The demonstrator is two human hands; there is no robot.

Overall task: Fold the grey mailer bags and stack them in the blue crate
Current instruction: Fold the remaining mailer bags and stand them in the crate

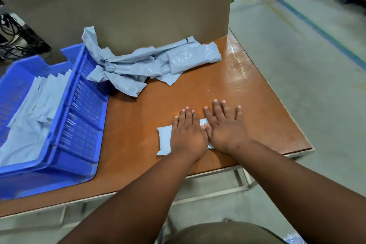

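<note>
Head view, A: Where is the folded bag (164, 139)?
B: On the tabletop (247, 93), under the left hand (188, 134) and right hand (224, 128). All fingers (216, 108) lie flat and straight, pressing it. The blue crate (79, 109) sits left.

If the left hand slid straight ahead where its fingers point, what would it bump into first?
Probably the crumpled mailer bags. The left hand points up the bare table toward them; depth is uncertain.

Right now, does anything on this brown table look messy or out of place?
Yes. The pile of crumpled grey mailer bags at the table's far side is twisted and unfolded. The blue plastic crate overhangs the table's near left edge. Both flat hands press the folded bag neatly.
</note>
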